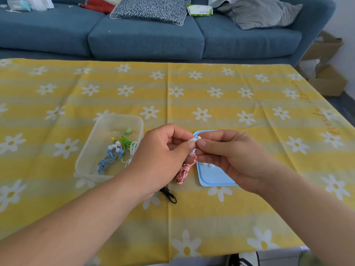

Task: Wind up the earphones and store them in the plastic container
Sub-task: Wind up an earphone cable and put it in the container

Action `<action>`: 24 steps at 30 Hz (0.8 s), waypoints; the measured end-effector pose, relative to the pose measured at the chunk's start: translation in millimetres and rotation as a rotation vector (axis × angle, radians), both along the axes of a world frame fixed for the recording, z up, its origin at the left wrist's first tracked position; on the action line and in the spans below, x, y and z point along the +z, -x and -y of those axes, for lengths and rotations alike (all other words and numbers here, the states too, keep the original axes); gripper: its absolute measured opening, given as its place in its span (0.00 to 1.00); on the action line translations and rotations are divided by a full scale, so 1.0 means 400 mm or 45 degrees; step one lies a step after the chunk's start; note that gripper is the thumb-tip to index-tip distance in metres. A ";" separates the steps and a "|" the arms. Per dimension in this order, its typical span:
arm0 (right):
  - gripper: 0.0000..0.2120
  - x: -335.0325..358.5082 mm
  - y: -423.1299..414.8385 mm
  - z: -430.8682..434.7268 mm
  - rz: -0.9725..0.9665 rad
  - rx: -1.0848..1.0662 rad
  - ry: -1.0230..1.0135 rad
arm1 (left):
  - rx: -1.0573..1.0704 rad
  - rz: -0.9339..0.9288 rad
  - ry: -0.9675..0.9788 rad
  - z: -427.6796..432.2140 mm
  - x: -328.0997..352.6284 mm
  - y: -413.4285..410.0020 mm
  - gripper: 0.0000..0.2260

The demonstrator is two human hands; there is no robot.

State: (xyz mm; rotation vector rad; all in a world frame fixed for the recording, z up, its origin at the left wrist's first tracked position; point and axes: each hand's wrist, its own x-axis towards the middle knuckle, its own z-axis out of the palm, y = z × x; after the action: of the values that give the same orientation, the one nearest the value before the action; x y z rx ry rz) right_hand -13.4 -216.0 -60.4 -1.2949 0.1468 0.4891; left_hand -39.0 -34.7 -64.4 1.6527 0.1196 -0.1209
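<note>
Both hands pinched the red-and-white striped earphones (184, 170) by their white earbuds, left hand (163, 150) and right hand (227, 157) with fingers (189, 145) closed on them, the wound cord hanging down between. The clear rectangular plastic container (119, 116) lay leftward on the tabletop (192, 96), nearest the left hand, open-topped; a blue plastic lid (211, 177) lay under the right.

Yellow daisy-print tablecloth (230, 217) spread over table. Blue sofa (146, 41) behind it. On sofa: black-white patterned cushion (151, 8), grey cushion (263, 12), green-white wipes pack (199, 10) between them. Cardboard boxes (326, 73) on floor, far right.
</note>
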 end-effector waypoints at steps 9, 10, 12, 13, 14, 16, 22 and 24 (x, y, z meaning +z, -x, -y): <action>0.08 0.000 0.019 -0.012 0.135 -0.075 0.146 | 0.026 0.011 -0.010 0.004 -0.004 -0.002 0.02; 0.09 0.002 0.019 -0.011 0.121 -0.071 0.116 | 0.020 0.011 -0.004 0.005 -0.003 -0.002 0.03; 0.10 0.003 0.018 -0.008 0.089 -0.090 0.061 | 0.012 0.004 0.017 0.006 -0.001 -0.002 0.03; 0.11 0.003 0.017 -0.006 0.080 -0.103 0.043 | 0.008 0.000 0.025 0.007 -0.002 -0.002 0.03; 0.11 0.003 0.016 -0.005 0.081 -0.106 0.034 | 0.006 -0.002 0.030 0.007 -0.002 -0.001 0.03; 0.09 0.005 0.017 -0.001 0.101 -0.080 0.058 | 0.002 -0.001 0.037 0.007 -0.002 0.000 0.03; 0.09 0.000 0.021 0.001 0.193 -0.062 0.175 | 0.003 0.003 0.063 0.006 -0.005 0.000 0.03; 0.08 -0.003 0.023 -0.003 0.198 -0.061 0.159 | 0.009 0.011 0.064 0.007 -0.005 0.001 0.03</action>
State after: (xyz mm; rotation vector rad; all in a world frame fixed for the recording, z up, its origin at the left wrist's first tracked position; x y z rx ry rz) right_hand -22.5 -214.8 -61.5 -1.4430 0.0787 0.3409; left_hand -39.5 -37.4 -66.5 1.6020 0.1150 -0.1108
